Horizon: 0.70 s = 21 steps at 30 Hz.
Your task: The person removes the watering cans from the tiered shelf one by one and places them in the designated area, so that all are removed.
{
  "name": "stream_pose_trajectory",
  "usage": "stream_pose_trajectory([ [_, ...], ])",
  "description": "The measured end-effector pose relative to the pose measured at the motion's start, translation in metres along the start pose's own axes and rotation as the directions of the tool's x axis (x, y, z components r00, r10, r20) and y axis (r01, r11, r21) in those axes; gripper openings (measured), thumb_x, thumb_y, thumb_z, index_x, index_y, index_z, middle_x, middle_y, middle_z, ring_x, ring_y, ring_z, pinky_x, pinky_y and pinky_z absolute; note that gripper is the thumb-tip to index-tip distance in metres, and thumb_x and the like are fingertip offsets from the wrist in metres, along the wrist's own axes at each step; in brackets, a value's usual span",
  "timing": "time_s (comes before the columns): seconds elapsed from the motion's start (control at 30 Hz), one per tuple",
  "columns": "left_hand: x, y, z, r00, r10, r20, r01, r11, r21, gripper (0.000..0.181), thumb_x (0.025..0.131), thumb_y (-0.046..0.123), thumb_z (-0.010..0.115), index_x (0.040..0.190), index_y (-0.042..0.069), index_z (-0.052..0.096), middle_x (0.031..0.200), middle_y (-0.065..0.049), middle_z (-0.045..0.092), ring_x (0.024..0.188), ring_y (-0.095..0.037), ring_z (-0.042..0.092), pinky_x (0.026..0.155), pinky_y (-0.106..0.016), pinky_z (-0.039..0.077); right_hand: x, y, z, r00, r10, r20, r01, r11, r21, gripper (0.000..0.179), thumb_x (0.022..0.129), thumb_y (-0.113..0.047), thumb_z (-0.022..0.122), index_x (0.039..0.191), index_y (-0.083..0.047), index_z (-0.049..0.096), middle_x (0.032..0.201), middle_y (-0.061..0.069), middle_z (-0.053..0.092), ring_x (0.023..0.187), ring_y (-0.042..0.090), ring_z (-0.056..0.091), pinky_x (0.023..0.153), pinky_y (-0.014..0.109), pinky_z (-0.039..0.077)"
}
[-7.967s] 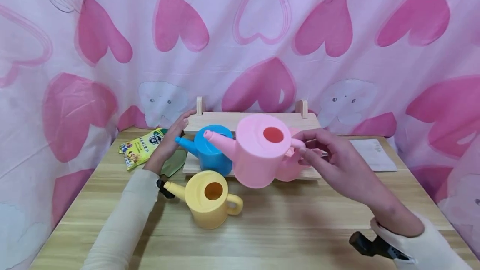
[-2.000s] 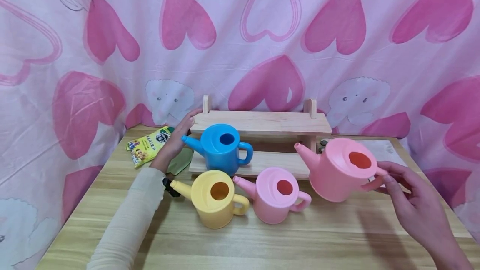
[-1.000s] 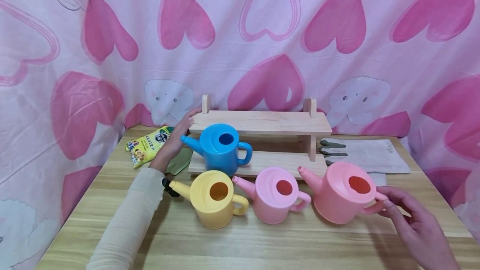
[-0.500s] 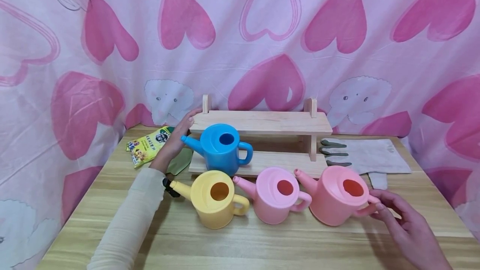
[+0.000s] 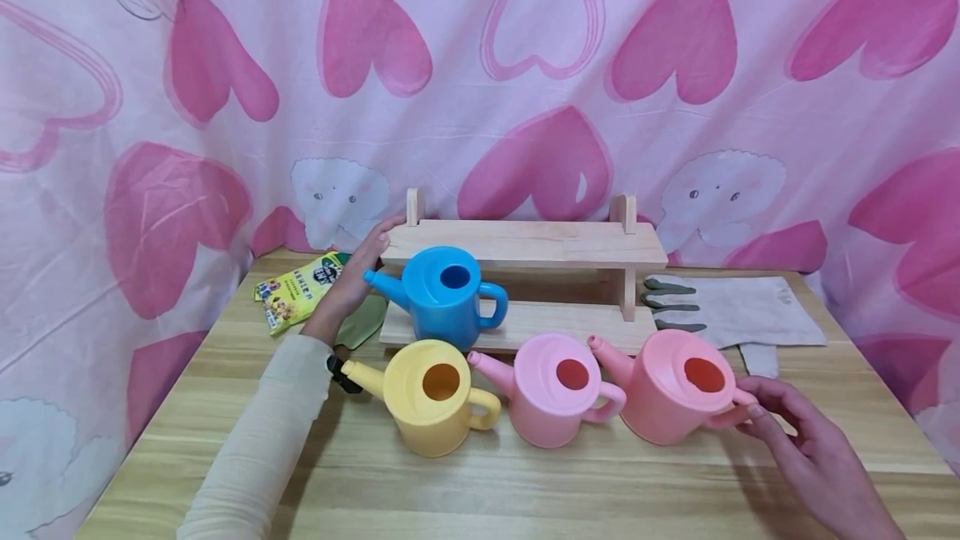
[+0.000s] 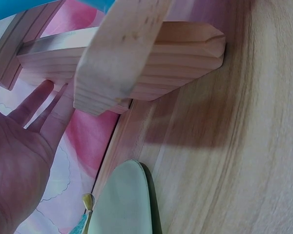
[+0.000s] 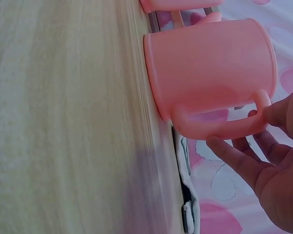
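Note:
My right hand (image 5: 813,448) pinches the handle of a coral-pink watering can (image 5: 663,407), which stands upright on the table at the right. In the right wrist view, thumb and fingers are at that handle (image 7: 219,129). My left hand (image 5: 352,277) touches the left end of a two-tier wooden shelf (image 5: 525,244), its fingers extended; the left wrist view shows the open palm (image 6: 19,161) beside the wood. Left of the coral can stand a light pink watering can (image 5: 543,415) and a yellow watering can (image 5: 427,423), in a row. A blue watering can (image 5: 444,319) sits on the lower shelf board.
Yellow printed packets (image 5: 296,294) and a green flat object (image 5: 362,323) lie left of the shelf, partly behind my left arm. Pale gloves with green fingertips (image 5: 757,311) lie to its right. A pink heart-print curtain (image 5: 525,40) hangs behind the wooden table (image 5: 525,494).
The light pink can has come down beside the yellow one. The coral can has moved from the air onto the table, then slightly left. My left hand stays at the shelf.

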<state>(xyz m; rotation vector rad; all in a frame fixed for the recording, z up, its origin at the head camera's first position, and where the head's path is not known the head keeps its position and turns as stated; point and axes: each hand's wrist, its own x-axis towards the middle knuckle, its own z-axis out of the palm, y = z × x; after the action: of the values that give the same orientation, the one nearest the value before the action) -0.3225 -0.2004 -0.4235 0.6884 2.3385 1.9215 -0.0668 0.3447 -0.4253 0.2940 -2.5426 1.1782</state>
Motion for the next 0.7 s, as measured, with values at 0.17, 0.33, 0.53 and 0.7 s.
stream_pose_trajectory([
  [0.17, -0.001, 0.002, 0.000, 1.000, 0.007, 0.005, -0.007, 1.000, -0.003, 0.055, 0.114, 0.041, 0.026, 0.163, 0.017, 0.029, 0.165, -0.005, 0.028, 0.147, -0.035, 0.028, 0.114, -0.066, 0.027, 0.001, 0.000, 0.000, 1.000, -0.005, 0.009, 0.005, 1.000, 0.003, 0.039, 0.097, 0.016, 0.057, 0.135, 0.004, 0.056, 0.122, -0.008, 0.061, 0.105, 0.001, 0.061, 0.077, 0.015, 0.055],
  [0.33, 0.000, 0.001, 0.000, 1.000, 0.010, 0.003, -0.010, 1.000, -0.001, 0.055, 0.114, 0.041, 0.027, 0.162, 0.017, 0.029, 0.165, -0.008, 0.027, 0.147, -0.038, 0.028, 0.114, -0.067, 0.027, 0.001, 0.000, -0.004, 0.999, -0.028, 0.044, 0.027, 0.999, 0.027, 0.041, 0.097, 0.017, 0.056, 0.136, 0.004, 0.056, 0.124, -0.006, 0.061, 0.106, 0.002, 0.062, 0.079, 0.015, 0.055],
  [0.53, 0.001, 0.001, 0.001, 1.000, 0.005, -0.002, -0.005, 1.000, 0.008, 0.054, 0.114, 0.040, 0.028, 0.163, 0.017, 0.029, 0.167, -0.008, 0.025, 0.149, -0.038, 0.025, 0.114, -0.068, 0.025, 0.003, 0.001, -0.009, 0.997, -0.035, 0.071, 0.036, 0.999, -0.019, 0.042, 0.096, 0.016, 0.061, 0.135, 0.001, 0.057, 0.123, -0.010, 0.061, 0.109, -0.003, 0.057, 0.081, 0.009, 0.050],
  [0.7, 0.000, 0.001, 0.001, 1.000, -0.004, -0.005, 0.004, 1.000, 0.008, 0.054, 0.114, 0.039, 0.028, 0.163, 0.018, 0.029, 0.167, -0.006, 0.024, 0.149, -0.037, 0.025, 0.114, -0.068, 0.025, 0.009, -0.003, -0.015, 0.998, -0.045, 0.045, 0.047, 0.998, -0.043, 0.041, 0.093, 0.015, 0.064, 0.131, 0.000, 0.061, 0.124, -0.010, 0.062, 0.112, -0.004, 0.055, 0.084, 0.006, 0.047],
])
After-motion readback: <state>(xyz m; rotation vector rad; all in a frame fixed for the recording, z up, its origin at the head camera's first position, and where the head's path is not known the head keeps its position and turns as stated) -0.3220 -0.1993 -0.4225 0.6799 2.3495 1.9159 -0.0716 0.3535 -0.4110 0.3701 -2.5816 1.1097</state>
